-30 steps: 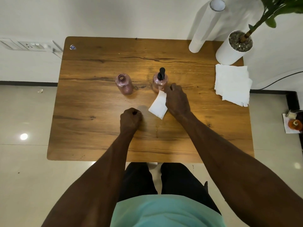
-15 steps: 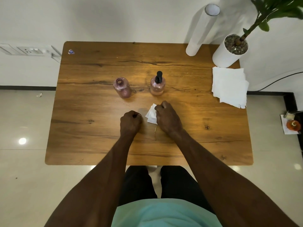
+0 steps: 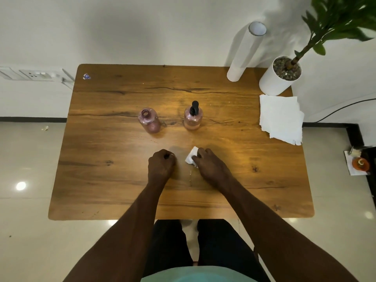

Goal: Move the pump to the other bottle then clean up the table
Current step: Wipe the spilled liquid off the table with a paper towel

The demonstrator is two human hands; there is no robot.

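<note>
Two bottles stand mid-counter [image 3: 122,180]: the right bottle [image 3: 193,120] now wears the pump [image 3: 194,107], the left one [image 3: 149,122] is open. The right hand [image 3: 210,165], clutching a tissue [image 3: 191,158], has pulled back from beside that bottle toward the near edge, so wiping seems underway. The left hand [image 3: 161,165] stays fisted, empty as far as shows.

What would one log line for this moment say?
stage: wiping table | right hand: holds tissue | left hand: fisted, resting | pump: on right bottle
</note>
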